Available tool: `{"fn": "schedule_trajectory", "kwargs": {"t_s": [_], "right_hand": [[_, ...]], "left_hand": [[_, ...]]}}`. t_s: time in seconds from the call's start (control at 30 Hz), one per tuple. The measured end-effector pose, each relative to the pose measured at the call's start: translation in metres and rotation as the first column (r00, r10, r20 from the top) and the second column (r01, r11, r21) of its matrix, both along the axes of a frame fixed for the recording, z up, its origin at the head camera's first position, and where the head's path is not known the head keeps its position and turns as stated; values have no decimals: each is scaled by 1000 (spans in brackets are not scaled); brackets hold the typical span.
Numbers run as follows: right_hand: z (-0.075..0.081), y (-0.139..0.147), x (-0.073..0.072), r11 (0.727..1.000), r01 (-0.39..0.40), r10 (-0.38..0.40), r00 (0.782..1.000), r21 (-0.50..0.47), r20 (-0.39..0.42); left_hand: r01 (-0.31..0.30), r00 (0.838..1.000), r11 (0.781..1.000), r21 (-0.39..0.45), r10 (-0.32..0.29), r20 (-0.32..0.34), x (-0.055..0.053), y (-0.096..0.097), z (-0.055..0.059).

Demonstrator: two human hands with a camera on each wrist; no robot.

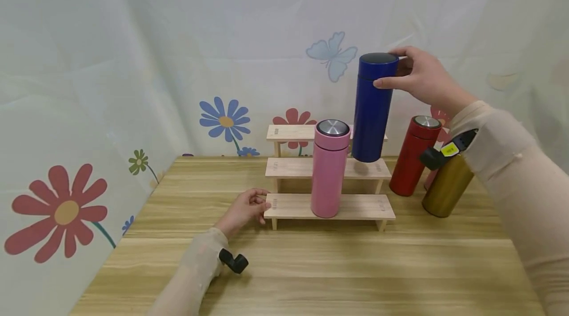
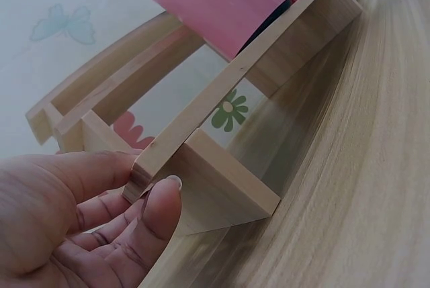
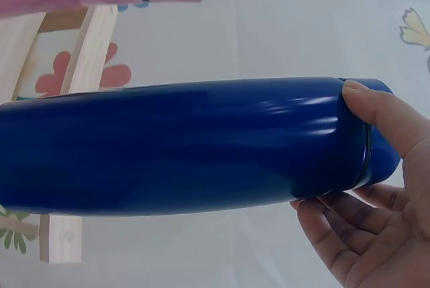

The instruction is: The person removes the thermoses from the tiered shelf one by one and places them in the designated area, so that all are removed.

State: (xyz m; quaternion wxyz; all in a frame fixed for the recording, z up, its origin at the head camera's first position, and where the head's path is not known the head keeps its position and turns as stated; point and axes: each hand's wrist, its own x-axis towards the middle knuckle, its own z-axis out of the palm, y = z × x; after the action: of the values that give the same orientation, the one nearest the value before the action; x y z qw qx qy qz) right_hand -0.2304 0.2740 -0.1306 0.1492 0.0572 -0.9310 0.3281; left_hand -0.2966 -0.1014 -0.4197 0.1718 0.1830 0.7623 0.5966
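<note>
The blue flask [image 1: 372,113] is clamped near its top by the right grip [image 1: 424,76], presumably so that its lower part is left free over the stand [image 1: 289,199]; whether its base touches the middle shelf [image 1: 289,168] cannot be told. The end of the lowest shelf [image 1: 362,202] is pinched by the left grip [image 1: 242,210], likely so that the stand is steadied. On that shelf the pink flask [image 1: 328,173] is stood upright. The red flask [image 1: 412,160] and gold flask [image 1: 448,187] are kept on the worktop [image 1: 311,266], right of the stand.
</note>
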Motion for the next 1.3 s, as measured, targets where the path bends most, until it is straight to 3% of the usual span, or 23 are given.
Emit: {"fn": "schedule_trajectory", "kwargs": {"t_s": [0.63, 0.93, 1.3], "right_hand": [[-6, 35, 23, 992, 120, -121, 993, 35, 11], [-22, 47, 32, 987, 157, -157, 987, -10, 18], [-49, 58, 39, 977, 209, -209, 978, 45, 8]], "left_hand": [[-7, 1000, 1000, -4, 7, 2, 1, 0, 2], [0, 1000, 1000, 12, 0, 12, 0, 0, 1], [-24, 1000, 1000, -7, 24, 7, 1, -2, 0]]}}
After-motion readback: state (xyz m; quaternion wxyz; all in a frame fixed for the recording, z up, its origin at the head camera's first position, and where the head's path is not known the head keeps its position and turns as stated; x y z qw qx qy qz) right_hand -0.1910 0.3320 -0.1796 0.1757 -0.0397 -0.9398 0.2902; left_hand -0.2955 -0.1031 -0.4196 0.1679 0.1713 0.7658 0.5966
